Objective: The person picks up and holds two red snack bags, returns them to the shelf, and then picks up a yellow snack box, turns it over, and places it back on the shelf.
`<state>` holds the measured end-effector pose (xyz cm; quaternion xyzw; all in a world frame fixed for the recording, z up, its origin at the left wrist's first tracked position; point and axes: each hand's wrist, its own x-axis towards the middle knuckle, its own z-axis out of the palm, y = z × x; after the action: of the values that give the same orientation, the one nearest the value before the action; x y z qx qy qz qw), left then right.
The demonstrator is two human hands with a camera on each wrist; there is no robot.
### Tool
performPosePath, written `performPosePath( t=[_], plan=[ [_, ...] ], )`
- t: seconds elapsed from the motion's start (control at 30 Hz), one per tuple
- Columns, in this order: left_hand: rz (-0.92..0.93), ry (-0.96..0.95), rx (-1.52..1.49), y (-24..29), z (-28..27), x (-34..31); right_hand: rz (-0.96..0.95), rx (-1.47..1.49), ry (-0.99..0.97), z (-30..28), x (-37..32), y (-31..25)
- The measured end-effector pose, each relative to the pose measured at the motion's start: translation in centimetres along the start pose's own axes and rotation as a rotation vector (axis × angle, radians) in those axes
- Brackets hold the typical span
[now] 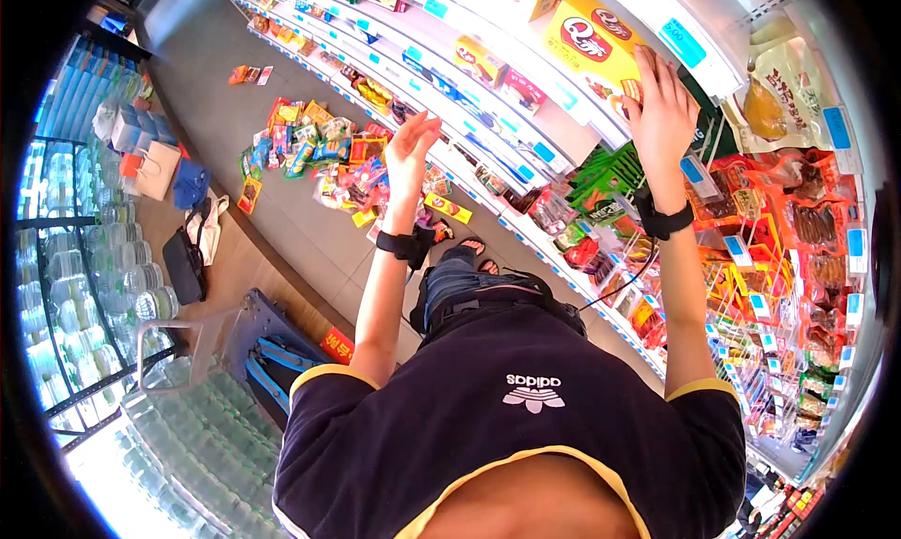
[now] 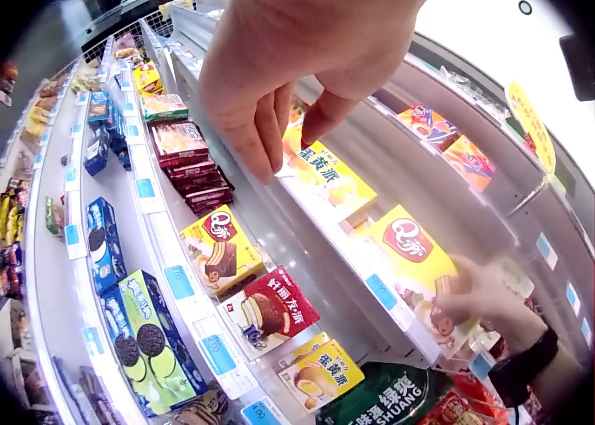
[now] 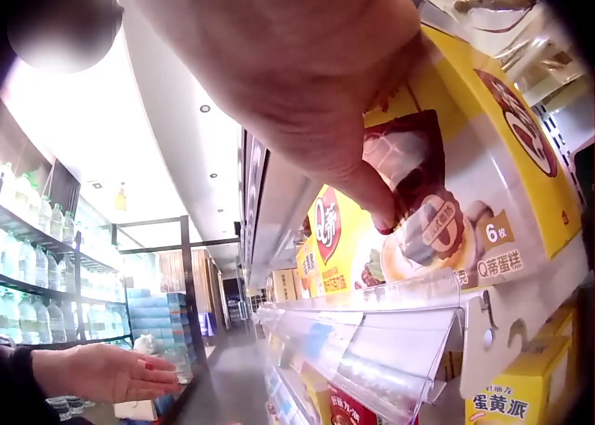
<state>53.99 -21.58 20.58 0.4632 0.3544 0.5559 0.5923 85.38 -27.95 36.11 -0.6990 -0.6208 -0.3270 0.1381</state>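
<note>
My right hand (image 1: 664, 107) grips the end of a yellow snack-cake box (image 1: 580, 40) on an upper shelf. In the right wrist view the thumb presses the printed front of that box (image 3: 521, 100), while the other fingers reach over its top and are partly hidden. My left hand (image 1: 408, 159) hovers in front of the shelves with loosely bent fingers and holds nothing. In the left wrist view it overlaps a yellow egg-yolk pie box (image 2: 330, 176), which stands beside the cake box (image 2: 402, 244) on the same shelf.
A lower shelf carries a red pie box (image 2: 274, 309) and blue-green cookie boxes (image 2: 149, 337). Snack packets hang at the right (image 1: 815, 225). Packaged snacks lie in a pile (image 1: 324, 150) on the floor. Behind to the left are stacked water bottles (image 1: 202, 426) and a cart handle (image 1: 141, 351).
</note>
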Motion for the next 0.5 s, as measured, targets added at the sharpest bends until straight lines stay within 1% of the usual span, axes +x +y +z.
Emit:
performPosePath(
  t=[0.07,0.17,0.3,0.4,0.43,0.5],
  plan=[
    [-0.008,0.024,-0.028,0.1,-0.7,-0.7,0.015,-0.010,-0.014,0.1,0.1,0.0],
    [-0.019,0.114,-0.026,0.4,-2.4,-1.8,0.026,-0.026,-0.009,0.3,0.1,-0.2],
    [-0.026,0.156,-0.004,0.2,-5.6,-2.9,0.014,-0.030,-0.020,0.8,0.8,0.1],
    [0.016,0.226,-0.032,1.2,-7.0,-4.0,0.033,-0.039,-0.039,0.8,1.2,-0.3],
    [-0.019,0.265,-0.049,1.6,-7.6,-4.6,0.036,-0.014,-0.031,0.7,1.2,-0.4],
    [-0.006,0.306,-0.011,0.9,-9.1,-5.3,0.037,-0.054,-0.051,0.7,1.3,-0.5]
  ],
)
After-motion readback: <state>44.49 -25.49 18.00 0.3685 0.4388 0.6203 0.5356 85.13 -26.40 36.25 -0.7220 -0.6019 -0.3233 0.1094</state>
